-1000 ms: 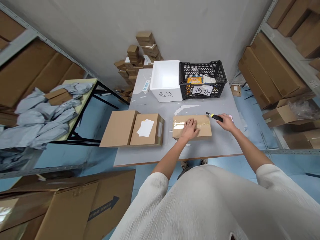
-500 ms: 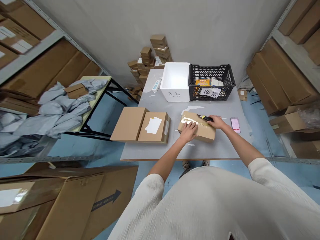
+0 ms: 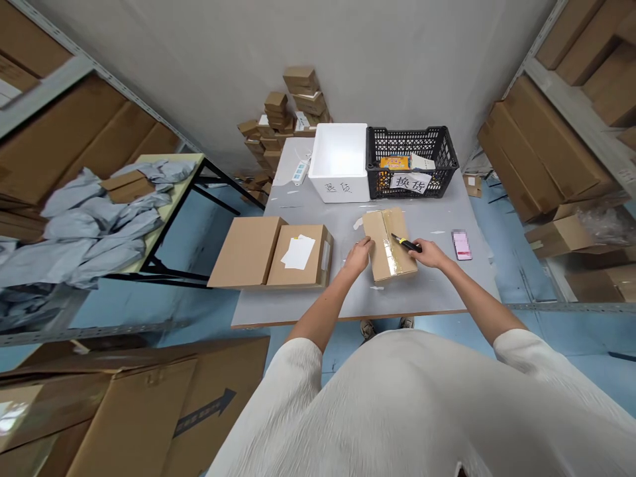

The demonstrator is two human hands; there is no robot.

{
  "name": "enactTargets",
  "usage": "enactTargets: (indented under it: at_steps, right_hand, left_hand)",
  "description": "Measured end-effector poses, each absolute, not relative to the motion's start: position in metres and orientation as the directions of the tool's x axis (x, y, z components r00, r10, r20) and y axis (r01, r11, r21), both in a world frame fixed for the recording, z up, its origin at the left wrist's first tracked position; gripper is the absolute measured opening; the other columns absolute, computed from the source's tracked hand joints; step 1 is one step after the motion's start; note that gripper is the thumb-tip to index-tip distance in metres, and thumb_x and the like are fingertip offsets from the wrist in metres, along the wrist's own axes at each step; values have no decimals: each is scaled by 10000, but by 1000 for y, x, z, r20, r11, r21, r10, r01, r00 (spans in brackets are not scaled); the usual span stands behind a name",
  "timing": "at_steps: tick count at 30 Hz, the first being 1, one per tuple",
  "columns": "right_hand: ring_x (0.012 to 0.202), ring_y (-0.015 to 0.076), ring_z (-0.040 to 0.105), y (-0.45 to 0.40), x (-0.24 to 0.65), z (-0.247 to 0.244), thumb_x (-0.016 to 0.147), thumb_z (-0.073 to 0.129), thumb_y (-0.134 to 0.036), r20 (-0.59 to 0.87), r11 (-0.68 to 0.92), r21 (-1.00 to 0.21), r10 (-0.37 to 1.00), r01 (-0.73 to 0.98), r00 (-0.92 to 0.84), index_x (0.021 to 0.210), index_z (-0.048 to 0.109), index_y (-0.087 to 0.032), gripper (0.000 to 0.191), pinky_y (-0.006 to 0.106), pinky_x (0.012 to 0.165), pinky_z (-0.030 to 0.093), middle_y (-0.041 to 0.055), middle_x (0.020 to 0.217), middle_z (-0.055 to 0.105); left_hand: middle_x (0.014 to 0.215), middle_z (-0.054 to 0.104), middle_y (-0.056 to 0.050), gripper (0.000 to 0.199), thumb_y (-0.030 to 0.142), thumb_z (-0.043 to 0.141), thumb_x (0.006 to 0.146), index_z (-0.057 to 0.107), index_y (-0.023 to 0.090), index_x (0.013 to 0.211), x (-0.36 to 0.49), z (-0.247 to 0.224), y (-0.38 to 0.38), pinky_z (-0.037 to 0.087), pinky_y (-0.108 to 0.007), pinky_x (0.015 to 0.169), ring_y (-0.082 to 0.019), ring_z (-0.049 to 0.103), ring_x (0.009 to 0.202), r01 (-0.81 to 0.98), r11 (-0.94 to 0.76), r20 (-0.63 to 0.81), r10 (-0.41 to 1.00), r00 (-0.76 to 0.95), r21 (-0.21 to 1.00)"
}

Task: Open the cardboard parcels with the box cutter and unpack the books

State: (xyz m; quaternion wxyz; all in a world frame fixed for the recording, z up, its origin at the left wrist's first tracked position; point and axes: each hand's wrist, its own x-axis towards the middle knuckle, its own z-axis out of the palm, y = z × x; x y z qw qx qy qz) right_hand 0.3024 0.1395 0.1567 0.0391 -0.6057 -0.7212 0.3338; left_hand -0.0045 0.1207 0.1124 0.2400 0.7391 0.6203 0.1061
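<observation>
A taped cardboard box (image 3: 381, 255) lies on the grey table in front of me, its long side running away from me. Shiny clear tape (image 3: 391, 260) runs along its top. My left hand (image 3: 358, 254) grips the box's left side, fingers bent against the edge. In my right hand (image 3: 428, 254) is a black and yellow utility knife (image 3: 408, 245), its fingers closed round the handle. The knife's tip points left, over the tape; whether it touches the tape I cannot tell.
Left on the table (image 3: 278, 308) sit an open-lidded carton (image 3: 248, 248) and white papers (image 3: 298, 252). Behind stand a white foam bin (image 3: 345, 191) and a black crate (image 3: 442, 182) holding small boxes. A phone (image 3: 462, 245) lies right. Grey parcels (image 3: 106, 218) fill a side table.
The box has turned from lying crosswise to pointing away from me. My left hand has gone from its top to its left side. The knife stays in my right hand.
</observation>
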Motion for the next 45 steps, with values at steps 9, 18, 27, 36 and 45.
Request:
enactTargets:
  at_steps: [9,18,27,36,45]
  right_hand:
    - [1145,290,744,166,297,124,971,677,-437,-224,57,-684,932,727,-284,1220,721,-222,331,393,1001,575,107,1291,804]
    - [1344,367,637,268,273,113,928,694,-472,-112,224,-581,930,782,-349,1246,753,-249,393,531,1156,502,112,1436,723]
    - [1223,319,683,279,286,110,902,718,-493,-187,166,-557,930,814,-318,1238,747,-255,413,467,1101,526,80,1331,777]
    - [1194,292,727,230,324,116,922,686,-432,-189,26,-642,963,766,-191,1212,736,-225,360,431,1073,552,101,1279,808]
    - [1156,297,737,132,322,111,932,660,-491,-225,-35,-757,951,653,-211,1184,732,-233,367,433,1027,582,93,1231,814]
  left_hand:
    - [1620,560,-168,487,405,501,1087,599,227,1529,43,131,110,446,-538,1218,-385,507,1481,943,-45,-137,986,95,328]
    - [1824,287,-259,1161,744,737,849,310,152,1752,103,119,97,239,-629,1334,-490,244,1678,955,49,-276,961,35,292]
    - [1836,285,-231,1175,726,741,824,274,225,1779,97,116,101,160,-721,1355,-493,223,1698,951,12,-305,948,87,309]
    - [1843,180,-320,1300,360,884,764,128,187,1807,84,113,112,49,-800,1331,-514,140,1725,966,-154,-398,889,227,209]
    - [1893,95,-208,1240,204,825,802,106,311,1807,12,116,118,51,-730,1371,-394,64,1764,888,-405,-358,814,458,217]
